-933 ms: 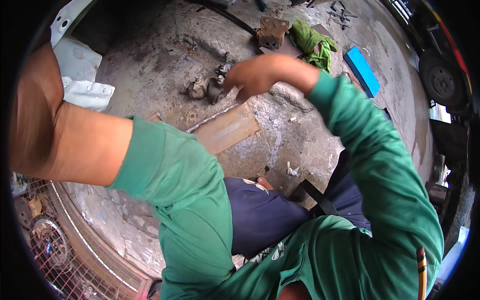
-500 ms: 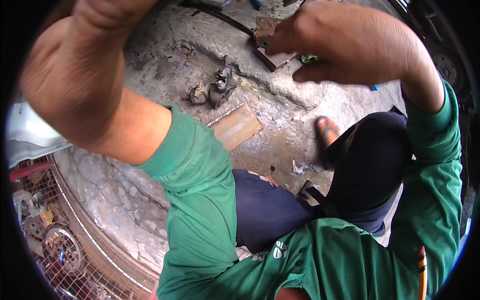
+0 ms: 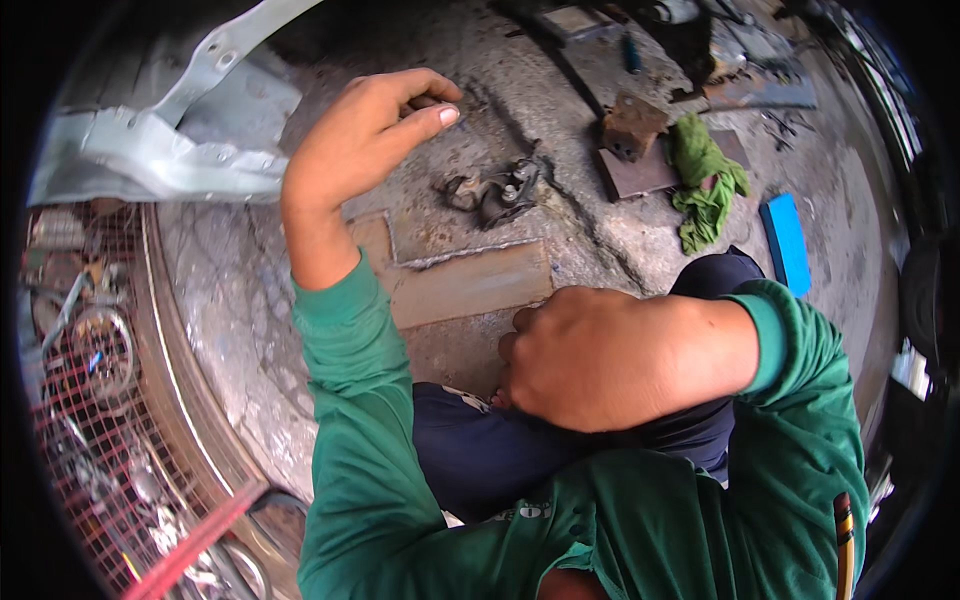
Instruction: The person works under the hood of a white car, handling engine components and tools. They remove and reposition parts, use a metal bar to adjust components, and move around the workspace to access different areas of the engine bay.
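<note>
1. The left hand [image 3: 375, 135] is in the air at 11 o'clock. Its fingers are bent, there is a gap by the thumb, and I see nothing in it.
2. The right hand [image 3: 612, 358] is at 4 o'clock, over the dark blue trousers [image 3: 475, 440], well apart from the left. Its fingers curl out of sight, so I cannot tell if it holds anything.
3. I think this is a moment between grabs. Picking up the metal part [image 3: 495, 192] would call for a low reach and wider fingers.
4. That part sits at 12 o'clock on the concrete floor [image 3: 230, 330]. It looks dark, lumpy and dirty, with paler bits on top.
5. The flat brown plate [image 3: 470, 288] lies in the middle, its 12 o'clock edge rough.
</note>
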The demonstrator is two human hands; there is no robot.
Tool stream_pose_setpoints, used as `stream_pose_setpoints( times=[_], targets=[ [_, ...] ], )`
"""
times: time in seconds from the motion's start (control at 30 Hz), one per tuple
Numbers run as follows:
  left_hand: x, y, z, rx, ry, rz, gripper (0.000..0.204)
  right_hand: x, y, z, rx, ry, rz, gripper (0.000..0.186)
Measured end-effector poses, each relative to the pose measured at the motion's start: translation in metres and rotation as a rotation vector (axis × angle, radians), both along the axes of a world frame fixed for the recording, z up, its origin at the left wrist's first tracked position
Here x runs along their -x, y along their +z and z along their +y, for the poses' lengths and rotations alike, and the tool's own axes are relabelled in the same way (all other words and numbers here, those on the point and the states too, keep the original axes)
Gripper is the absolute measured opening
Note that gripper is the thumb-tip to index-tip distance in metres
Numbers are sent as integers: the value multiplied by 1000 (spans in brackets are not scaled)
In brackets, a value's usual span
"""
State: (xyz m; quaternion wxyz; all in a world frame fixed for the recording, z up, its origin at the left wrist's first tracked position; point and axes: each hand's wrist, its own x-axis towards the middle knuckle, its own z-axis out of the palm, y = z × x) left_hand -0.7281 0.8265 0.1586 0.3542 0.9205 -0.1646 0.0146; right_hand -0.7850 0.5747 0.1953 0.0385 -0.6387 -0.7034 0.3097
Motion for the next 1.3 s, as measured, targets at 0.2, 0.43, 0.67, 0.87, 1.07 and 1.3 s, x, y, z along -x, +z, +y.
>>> stream_pose_setpoints(
  times=[0.2, 0.43, 0.67, 0.87, 1.07, 1.3],
  targets=[
    [-13, -63, 41, -219, 90, 272, 37, -98, -121, 26, 346, 55, -34, 23],
    [-62, -153, 30, -96, 318, 866, 39, -121, -148, 46, 177, -177, -9, 27],
    [-30, -316, -29, 97, 1159, 174, 69, -183, -149, 22, 75, -588, 44, 41],
    [2, -367, -132, 615, 1426, 76, 71, -311, -279, -123, -112, -1061, -648, 47],
    [-14, -361, -137, 1146, 1482, -58, 66, -361, -322, -206, 51, -962, -513, 59],
    [-4, -363, -114, 1064, 1461, 91, 77, -254, -199, -124, -192, -813, -307, 38]
  ],
)
